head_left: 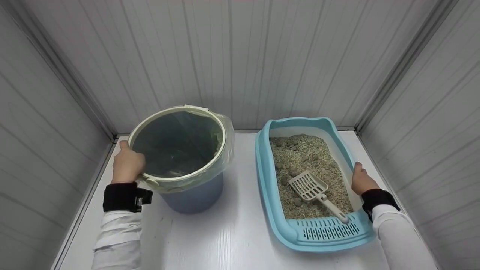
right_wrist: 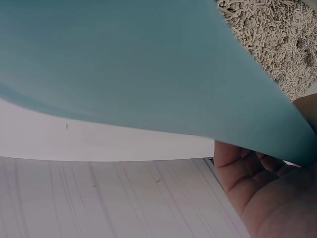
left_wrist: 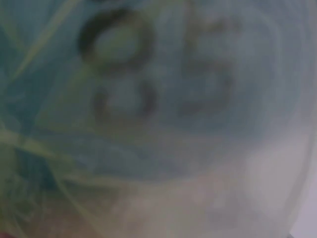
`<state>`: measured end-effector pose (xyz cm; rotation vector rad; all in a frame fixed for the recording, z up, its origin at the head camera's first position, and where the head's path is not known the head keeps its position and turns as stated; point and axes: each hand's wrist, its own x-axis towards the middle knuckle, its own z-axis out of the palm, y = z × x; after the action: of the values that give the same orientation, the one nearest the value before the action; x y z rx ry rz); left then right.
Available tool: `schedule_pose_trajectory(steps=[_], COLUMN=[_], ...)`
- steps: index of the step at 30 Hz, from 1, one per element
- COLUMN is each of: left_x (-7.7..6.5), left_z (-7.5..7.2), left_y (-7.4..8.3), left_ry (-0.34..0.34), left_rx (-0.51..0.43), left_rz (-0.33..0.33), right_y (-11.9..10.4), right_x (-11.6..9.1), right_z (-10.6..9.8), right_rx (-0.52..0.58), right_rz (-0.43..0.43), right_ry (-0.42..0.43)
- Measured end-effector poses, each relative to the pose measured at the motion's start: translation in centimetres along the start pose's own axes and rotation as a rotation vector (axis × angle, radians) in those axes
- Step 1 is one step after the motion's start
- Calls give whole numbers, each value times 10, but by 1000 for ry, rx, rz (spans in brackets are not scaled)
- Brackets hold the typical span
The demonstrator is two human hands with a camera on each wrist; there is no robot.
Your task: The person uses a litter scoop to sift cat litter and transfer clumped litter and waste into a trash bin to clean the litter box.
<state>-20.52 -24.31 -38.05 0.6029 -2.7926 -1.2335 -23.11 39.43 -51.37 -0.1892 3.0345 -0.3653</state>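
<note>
My left hand (head_left: 127, 163) grips the left side of the pale rim of a blue trash bin (head_left: 195, 197), which is lined with a thin translucent bag (head_left: 228, 142). Plastic film and blurred dark printed marks fill the left wrist view. At the right, my right hand (head_left: 363, 180) holds the right edge of a light-blue litter box (head_left: 263, 168). Its fingers (right_wrist: 229, 154) curl under that edge in the right wrist view. Grainy litter (head_left: 300, 150) with several clumps covers the box's floor. On it lies a beige slotted scoop (head_left: 309, 186), its handle resting on the perforated front ledge.
Both containers stand on a white tabletop (head_left: 232, 232), with a strip of it between them. Grey ribbed panels (head_left: 240, 60) rise behind and on both sides. The right panel stands close beyond my right hand.
</note>
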Motion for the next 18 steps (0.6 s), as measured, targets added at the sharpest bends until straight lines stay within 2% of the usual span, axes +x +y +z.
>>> schedule_pose_trajectory(steps=[2,9,18], left_x=[-3,-14,-28], left_z=[2,11,24], left_y=[1,6,10], left_ry=[3,11,17], left_rx=[-2,11,22], left_rz=[5,56,68], right_y=[1,5,7], right_x=[0,3,4], right_z=[0,1,3], right_rx=[10,-6,72], right_rz=[10,8,43], right_ry=[-25,-22,-54])
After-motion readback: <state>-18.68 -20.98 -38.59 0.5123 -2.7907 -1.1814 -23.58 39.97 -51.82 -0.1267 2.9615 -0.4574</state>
